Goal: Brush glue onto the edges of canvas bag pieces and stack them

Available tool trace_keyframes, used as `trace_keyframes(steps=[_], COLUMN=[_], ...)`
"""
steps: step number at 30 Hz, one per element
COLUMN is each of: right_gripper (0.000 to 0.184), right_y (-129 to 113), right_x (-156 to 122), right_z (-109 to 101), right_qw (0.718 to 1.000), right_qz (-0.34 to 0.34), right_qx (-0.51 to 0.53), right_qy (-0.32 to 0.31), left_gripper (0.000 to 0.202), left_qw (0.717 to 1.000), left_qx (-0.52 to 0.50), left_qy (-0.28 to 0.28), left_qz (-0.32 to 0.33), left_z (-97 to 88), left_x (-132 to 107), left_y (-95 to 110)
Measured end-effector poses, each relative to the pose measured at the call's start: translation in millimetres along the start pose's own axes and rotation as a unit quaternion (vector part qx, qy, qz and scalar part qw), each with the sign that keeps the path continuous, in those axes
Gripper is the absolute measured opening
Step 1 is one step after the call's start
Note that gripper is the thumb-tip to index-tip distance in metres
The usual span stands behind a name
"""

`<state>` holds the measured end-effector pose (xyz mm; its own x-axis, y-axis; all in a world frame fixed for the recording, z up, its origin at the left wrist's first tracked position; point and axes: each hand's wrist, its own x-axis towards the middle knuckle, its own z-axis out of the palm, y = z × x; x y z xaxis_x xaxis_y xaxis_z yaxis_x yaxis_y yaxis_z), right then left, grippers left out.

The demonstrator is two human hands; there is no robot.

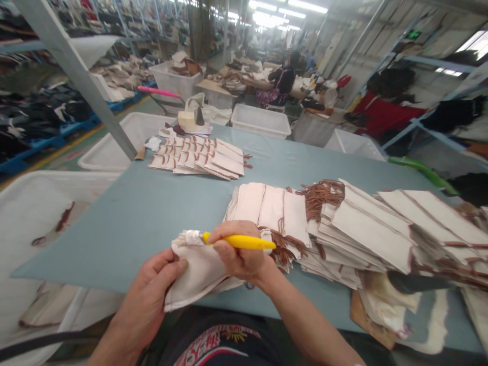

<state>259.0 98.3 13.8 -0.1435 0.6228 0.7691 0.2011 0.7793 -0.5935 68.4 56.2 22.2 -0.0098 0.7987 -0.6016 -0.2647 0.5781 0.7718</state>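
Note:
My left hand (160, 287) pinches the left edge of a cream fabric piece (200, 272), thumb on top, at the near side of the table. In my right hand (244, 251) is a yellow-handled brush (249, 242), gripped near its metal neck. The brush's whitish head touches the piece's upper left corner, where the edge looks frayed. Just beyond my right hand lies a stack of cream fabric pieces (272, 206) with brown trim and brown cords.
More stacks of cream pieces (369, 223) spread along the right of the blue-grey table (129, 218). Another layered batch (198, 156) lies at the far left, beside a metal post (82, 76). White plastic bins (261, 122) surround the table. A person (284, 79) is in the background.

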Motion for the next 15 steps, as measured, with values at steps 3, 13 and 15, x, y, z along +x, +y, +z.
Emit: trace_keyframes(steps=[3,13,15], right_gripper=[0.023,0.011,0.013], right_y=[0,11,11], right_x=[5,3,3], right_z=[-8,-20,-23], right_qw=[0.999,0.988,0.992], right_qz=[-0.026,-0.132,-0.118], right_qx=[-0.019,-0.013,-0.018], right_qy=[0.017,-0.073,-0.046], left_gripper=[0.042,0.045,0.046], left_qw=[0.999,0.997,0.996], left_qx=[-0.005,0.031,0.038], left_qy=[-0.004,-0.044,-0.057], left_qz=[-0.036,-0.057,-0.053], left_z=[4.0,11.1,9.1], left_x=[0,3,5], left_y=[5,15,11])
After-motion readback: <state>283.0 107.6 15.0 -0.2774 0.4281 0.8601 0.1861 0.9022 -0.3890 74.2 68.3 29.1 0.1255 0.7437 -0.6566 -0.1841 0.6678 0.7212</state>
